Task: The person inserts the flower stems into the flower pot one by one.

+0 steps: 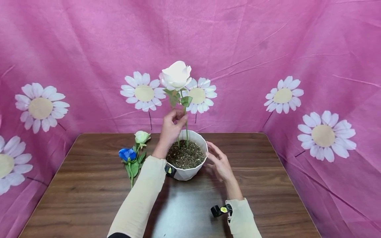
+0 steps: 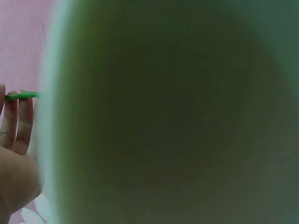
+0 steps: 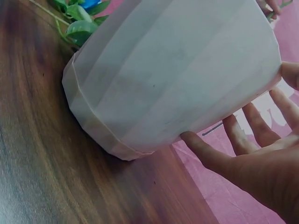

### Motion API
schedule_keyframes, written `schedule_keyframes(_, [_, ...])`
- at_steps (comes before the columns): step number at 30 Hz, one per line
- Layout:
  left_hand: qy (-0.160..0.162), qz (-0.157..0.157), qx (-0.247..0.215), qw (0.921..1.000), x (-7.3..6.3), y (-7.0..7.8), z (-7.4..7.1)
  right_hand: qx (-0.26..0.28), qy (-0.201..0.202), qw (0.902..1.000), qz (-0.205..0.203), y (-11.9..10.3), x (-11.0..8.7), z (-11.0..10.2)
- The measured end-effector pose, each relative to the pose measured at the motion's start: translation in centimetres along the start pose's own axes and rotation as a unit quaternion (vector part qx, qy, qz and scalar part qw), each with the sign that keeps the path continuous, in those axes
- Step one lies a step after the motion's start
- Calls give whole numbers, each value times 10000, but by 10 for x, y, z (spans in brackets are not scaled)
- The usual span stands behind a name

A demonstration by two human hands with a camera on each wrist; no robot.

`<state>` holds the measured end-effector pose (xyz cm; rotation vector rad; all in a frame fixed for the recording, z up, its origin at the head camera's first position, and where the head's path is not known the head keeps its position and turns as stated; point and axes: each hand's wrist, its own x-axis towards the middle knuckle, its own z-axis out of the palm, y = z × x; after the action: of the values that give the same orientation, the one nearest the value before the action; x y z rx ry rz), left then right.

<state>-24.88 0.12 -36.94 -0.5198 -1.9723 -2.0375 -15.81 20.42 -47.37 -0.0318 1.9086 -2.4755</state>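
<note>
Left hand (image 1: pixel 172 127) pinches the white rose (image 1: pixel 176 75) by its stem (image 1: pixel 187 134), right hand (image 1: pixel 219 164), fingers spread, just touches the pot (image 1: pixel 187 174) on its right, so imo a sideways tug could tip it.

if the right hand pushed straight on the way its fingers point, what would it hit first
The right hand would most likely meet the white pot: in the right wrist view its fingertips seem to touch the pot's side, though exact contact is hard to judge.

Pale glare on tabletop (image 1: pixel 181 213); left wrist view mostly dark blur.
</note>
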Motion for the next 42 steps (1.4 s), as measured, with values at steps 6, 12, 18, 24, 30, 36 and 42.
schedule_keyframes(6, [157,-48,148,9998,0,-3,2,130,75,9999,35,-1,-2,4])
schedule_keyframes(12, [88,179,916,9956,-1,-6,4,116,76,9999,26,-1,-4,4])
schedule_keyframes(18, [13,484,1399,9890,-4,-9,5,175,7,9998,13,1,-5,3])
schedule_keyframes(24, [-136,699,1398,9876,-6,-13,5,195,38,9998,-41,2,-6,2])
schedule_keyframes(30, [-217,399,1375,9895,-8,-22,4,153,49,9999,-31,1,-6,1])
schedule_keyframes(36, [-297,616,1390,9879,-7,-23,6,119,30,9999,-48,0,-4,1])
schedule_keyframes(42, [-527,799,1603,9824,-6,-26,9,62,26,10000,-22,1,-2,1])
